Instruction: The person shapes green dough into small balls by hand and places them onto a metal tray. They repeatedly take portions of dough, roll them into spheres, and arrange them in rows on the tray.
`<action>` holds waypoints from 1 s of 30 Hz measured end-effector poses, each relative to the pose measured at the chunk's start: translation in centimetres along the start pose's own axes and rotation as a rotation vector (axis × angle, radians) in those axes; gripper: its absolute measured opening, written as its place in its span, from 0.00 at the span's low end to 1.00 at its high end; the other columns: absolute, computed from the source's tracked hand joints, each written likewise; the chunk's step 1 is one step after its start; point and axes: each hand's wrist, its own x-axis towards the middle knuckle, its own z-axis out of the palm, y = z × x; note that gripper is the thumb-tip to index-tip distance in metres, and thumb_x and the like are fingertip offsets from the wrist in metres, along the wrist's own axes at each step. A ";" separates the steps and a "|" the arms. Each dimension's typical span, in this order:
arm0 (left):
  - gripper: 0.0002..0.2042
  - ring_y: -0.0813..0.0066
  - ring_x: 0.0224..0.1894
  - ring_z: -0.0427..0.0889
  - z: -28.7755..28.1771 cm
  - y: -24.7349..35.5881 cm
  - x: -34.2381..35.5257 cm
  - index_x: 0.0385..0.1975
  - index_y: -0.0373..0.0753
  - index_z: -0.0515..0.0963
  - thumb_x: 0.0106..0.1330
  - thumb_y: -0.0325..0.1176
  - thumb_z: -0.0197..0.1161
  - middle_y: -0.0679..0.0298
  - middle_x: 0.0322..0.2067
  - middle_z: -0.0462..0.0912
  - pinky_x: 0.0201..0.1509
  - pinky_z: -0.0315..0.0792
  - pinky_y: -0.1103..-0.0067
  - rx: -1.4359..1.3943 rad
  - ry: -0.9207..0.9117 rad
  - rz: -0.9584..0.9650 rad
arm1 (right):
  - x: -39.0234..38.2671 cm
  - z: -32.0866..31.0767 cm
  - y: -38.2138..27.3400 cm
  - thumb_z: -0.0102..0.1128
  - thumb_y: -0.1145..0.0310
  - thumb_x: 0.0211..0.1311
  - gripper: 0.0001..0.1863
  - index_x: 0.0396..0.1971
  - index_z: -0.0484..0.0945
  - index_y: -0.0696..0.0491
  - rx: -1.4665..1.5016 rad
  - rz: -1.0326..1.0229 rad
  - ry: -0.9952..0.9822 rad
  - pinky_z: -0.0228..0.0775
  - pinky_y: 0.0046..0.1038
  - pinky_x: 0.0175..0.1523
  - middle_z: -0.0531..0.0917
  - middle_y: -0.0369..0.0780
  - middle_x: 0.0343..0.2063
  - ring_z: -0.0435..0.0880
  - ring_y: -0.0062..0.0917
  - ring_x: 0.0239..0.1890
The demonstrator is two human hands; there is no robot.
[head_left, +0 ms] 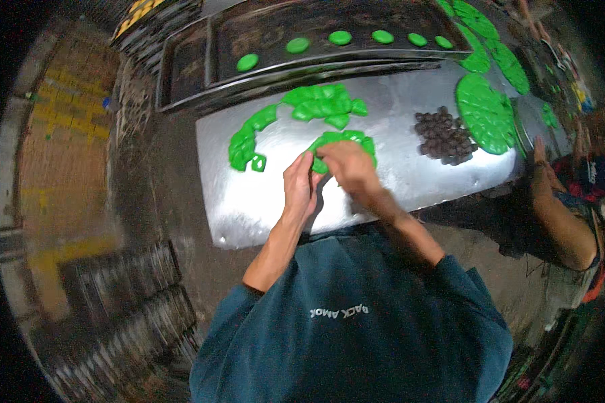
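Note:
My left hand (299, 187) is closed on a small piece of green dough (320, 165) above the shiny metal table (249, 208). My right hand (351, 169) bends over the same piece from the right, its fingers smeared by motion; whether they grip is unclear. Just behind the hands lies a clump of green dough pieces (364, 142), partly covered by my right hand. Farther back, more lumps of green dough (316, 102) form a curved row reaching left and forward. To the right sits a pile of dark brown balls (444, 136).
A dark baking tray (269, 30) along the back holds several green discs (340, 37). Large flattened green dough slabs (485, 114) lie at the right end. Beside them is another person's arm (561, 218). Metal racks (124, 322) stand at the lower left.

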 end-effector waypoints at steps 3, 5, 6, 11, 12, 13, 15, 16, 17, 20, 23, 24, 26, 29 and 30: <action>0.13 0.74 0.39 0.81 -0.9 1.7 -1.1 0.48 0.28 0.71 0.67 0.29 0.53 0.59 0.40 0.79 0.45 0.77 0.80 -0.044 -0.024 0.030 | 2.2 -0.2 -0.5 0.57 0.72 0.56 0.15 0.44 0.77 0.59 0.047 0.192 -0.076 0.74 0.28 0.38 0.81 0.43 0.31 0.81 0.32 0.33; 0.13 0.73 0.39 0.80 -0.9 2.2 -1.9 0.49 0.29 0.71 0.66 0.27 0.55 0.58 0.40 0.79 0.45 0.77 0.80 0.026 0.001 0.066 | 3.0 0.7 -0.9 0.58 0.73 0.56 0.14 0.43 0.77 0.60 0.436 0.550 -0.291 0.73 0.24 0.35 0.81 0.41 0.29 0.80 0.26 0.31; 0.14 0.73 0.40 0.80 -1.1 2.6 -2.0 0.49 0.29 0.71 0.65 0.25 0.55 0.58 0.40 0.79 0.45 0.77 0.79 0.060 0.011 0.089 | 3.5 1.1 -1.3 0.58 0.73 0.56 0.14 0.43 0.77 0.60 0.627 0.722 -0.404 0.73 0.22 0.34 0.81 0.40 0.29 0.80 0.22 0.30; 0.20 0.76 0.38 0.77 -1.7 3.8 -3.5 0.58 0.30 0.65 0.65 0.24 0.51 0.59 0.41 0.77 0.43 0.74 0.81 0.194 0.070 0.087 | -0.4 2.2 -6.1 0.58 0.79 0.48 0.12 0.36 0.76 0.58 0.030 -0.041 -0.006 0.73 0.29 0.37 0.77 0.44 0.31 0.79 0.33 0.34; 0.21 0.77 0.37 0.76 -1.1 3.9 -4.2 0.59 0.30 0.64 0.65 0.25 0.50 0.59 0.41 0.77 0.41 0.73 0.82 0.233 0.071 0.072 | -1.0 2.3 -7.1 0.57 0.80 0.46 0.13 0.35 0.77 0.58 -0.061 -0.145 0.013 0.72 0.32 0.39 0.76 0.45 0.32 0.78 0.37 0.36; 0.22 0.78 0.36 0.75 -0.5 4.1 -5.0 0.60 0.30 0.63 0.66 0.26 0.50 0.60 0.41 0.77 0.40 0.72 0.83 0.273 0.070 0.057 | -1.4 1.7 -8.1 0.58 0.81 0.44 0.12 0.33 0.77 0.57 -0.133 -0.124 -0.034 0.71 0.35 0.42 0.77 0.44 0.35 0.77 0.39 0.39; 0.23 0.77 0.35 0.74 0.6 5.5 -6.8 0.61 0.31 0.62 0.66 0.27 0.49 0.61 0.41 0.77 0.40 0.71 0.83 0.525 0.031 0.064 | -0.4 -0.4 -8.2 0.57 0.82 0.44 0.12 0.33 0.77 0.57 -0.120 -0.178 -0.066 0.72 0.35 0.42 0.77 0.44 0.34 0.77 0.38 0.38; 0.23 0.77 0.35 0.74 0.8 6.2 -7.6 0.62 0.32 0.61 0.66 0.28 0.48 0.61 0.41 0.77 0.39 0.70 0.83 0.654 0.006 0.069 | 0.3 -1.6 -8.0 0.57 0.82 0.44 0.11 0.32 0.77 0.57 -0.111 -0.202 -0.080 0.72 0.34 0.41 0.77 0.44 0.33 0.77 0.38 0.37; 0.20 0.76 0.35 0.75 0.6 7.0 -7.6 0.58 0.32 0.65 0.67 0.28 0.48 0.60 0.39 0.77 0.40 0.71 0.82 0.824 -0.039 0.282 | 1.3 -3.2 -8.4 0.58 0.81 0.44 0.12 0.32 0.77 0.57 0.003 -0.252 -0.073 0.72 0.31 0.38 0.77 0.43 0.31 0.78 0.33 0.32; 0.13 0.74 0.31 0.78 -0.3 7.2 -5.5 0.45 0.30 0.73 0.69 0.30 0.46 0.59 0.31 0.78 0.36 0.73 0.80 1.042 -0.025 0.937 | 3.9 -6.3 -10.2 0.60 0.80 0.43 0.12 0.32 0.77 0.57 0.295 -0.012 -0.346 0.72 0.26 0.32 0.77 0.42 0.29 0.78 0.27 0.25; 0.14 0.73 0.29 0.78 1.8 7.0 -4.1 0.29 0.30 0.77 0.68 0.32 0.46 0.59 0.27 0.79 0.35 0.71 0.77 0.885 0.040 0.937 | 5.2 -5.1 -10.9 0.61 0.80 0.44 0.14 0.34 0.76 0.55 0.324 0.001 -0.166 0.71 0.23 0.27 0.77 0.41 0.31 0.77 0.24 0.23; 0.17 0.74 0.29 0.77 2.7 7.4 -4.3 0.26 0.30 0.76 0.69 0.35 0.45 0.59 0.26 0.78 0.36 0.70 0.76 0.791 0.064 0.770 | 5.9 -5.3 -11.0 0.61 0.80 0.44 0.14 0.35 0.76 0.55 0.269 -0.109 -0.076 0.71 0.23 0.27 0.77 0.41 0.32 0.77 0.24 0.24; 0.22 0.76 0.29 0.75 4.8 8.1 -4.5 0.22 0.31 0.74 0.71 0.42 0.42 0.60 0.24 0.78 0.36 0.68 0.75 0.573 0.137 0.452 | 5.0 -4.4 -9.2 0.63 0.81 0.42 0.19 0.39 0.75 0.54 0.146 -0.242 -0.069 0.73 0.26 0.32 0.76 0.41 0.36 0.79 0.29 0.32; 0.24 0.79 0.20 0.70 5.0 6.8 -2.8 0.28 0.32 0.75 0.74 0.45 0.37 0.65 0.19 0.76 0.27 0.66 0.80 0.563 0.157 0.435 | 2.1 -4.8 -9.2 0.65 0.81 0.42 0.21 0.41 0.73 0.55 0.026 -0.218 -0.106 0.73 0.32 0.42 0.75 0.41 0.40 0.77 0.34 0.39; 0.24 0.79 0.20 0.70 5.2 6.3 -2.4 0.30 0.32 0.75 0.74 0.45 0.36 0.64 0.21 0.77 0.27 0.66 0.81 0.581 0.148 0.469 | 2.1 -5.0 -8.5 0.65 0.82 0.43 0.20 0.40 0.73 0.55 0.030 -0.221 -0.113 0.73 0.32 0.42 0.75 0.41 0.40 0.77 0.34 0.40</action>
